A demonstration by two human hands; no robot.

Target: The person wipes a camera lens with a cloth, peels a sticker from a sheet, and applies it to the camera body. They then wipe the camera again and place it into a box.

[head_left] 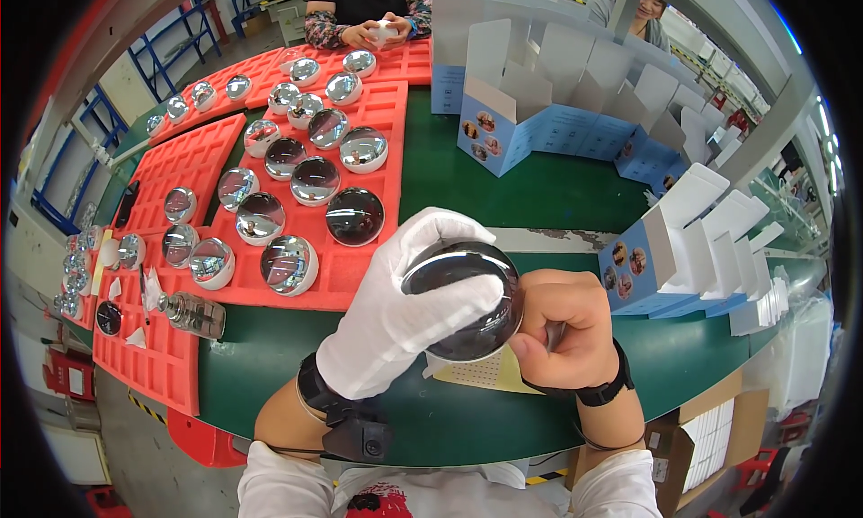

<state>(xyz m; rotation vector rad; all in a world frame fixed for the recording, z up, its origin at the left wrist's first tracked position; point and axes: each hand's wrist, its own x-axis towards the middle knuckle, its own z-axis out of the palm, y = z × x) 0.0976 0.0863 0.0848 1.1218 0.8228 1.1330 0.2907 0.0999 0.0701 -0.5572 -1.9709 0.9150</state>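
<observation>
My left hand (370,320), in a white glove, is wrapped round a glossy dark ball-shaped piece (451,265) and holds it above the near edge of the green table. Bare, with fingers curled and thumb pressed in, my right hand (575,325) is against the right side of this piece. Whatever it pinches, if anything, is hidden. Below the piece lies a yellow sheet (485,372) with rows of small marks. To the left, several mirror-faced domes with white bodies, such as one dome (289,265), sit on a red foam tray (343,289).
Blue and white open boxes (503,127) stand at the back right, and a stack of boxes (643,266) leans nearer on the right. A glass bottle (195,315) lies at the left. Across the table a person (369,15) holds a white object. A carton (710,437) sits lower right.
</observation>
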